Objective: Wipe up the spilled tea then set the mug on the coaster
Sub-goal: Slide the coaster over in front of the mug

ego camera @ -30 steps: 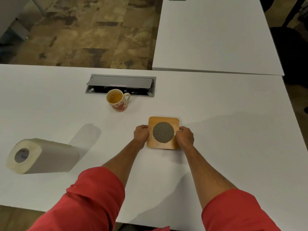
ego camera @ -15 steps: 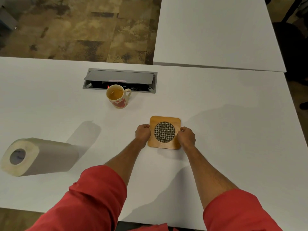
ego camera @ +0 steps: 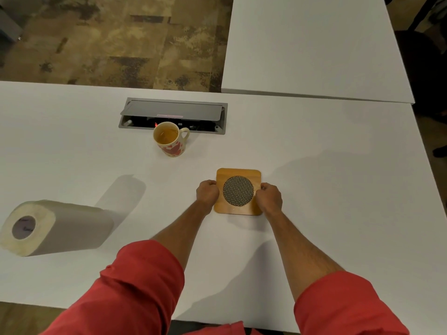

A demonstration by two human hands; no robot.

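A square wooden coaster [ego camera: 238, 175] with a round woven middle lies flat on the white table [ego camera: 338, 189]. My left hand [ego camera: 206, 193] grips its left edge and my right hand [ego camera: 269, 198] grips its right edge, fingers curled. A cream mug [ego camera: 170, 140] with red hearts stands upright farther back and to the left, holding amber tea, handle to the right. No spilled tea shows on the table surface.
A paper towel roll [ego camera: 55, 228] lies on its side at the left. An open grey cable box [ego camera: 173, 116] is set into the table just behind the mug. A second white table [ego camera: 314, 44] adjoins at the back right.
Both hands stay on the coaster's edges. The view has tilted slightly, so everything sits a little lower in frame; the coaster itself shows no clear movement on the table.
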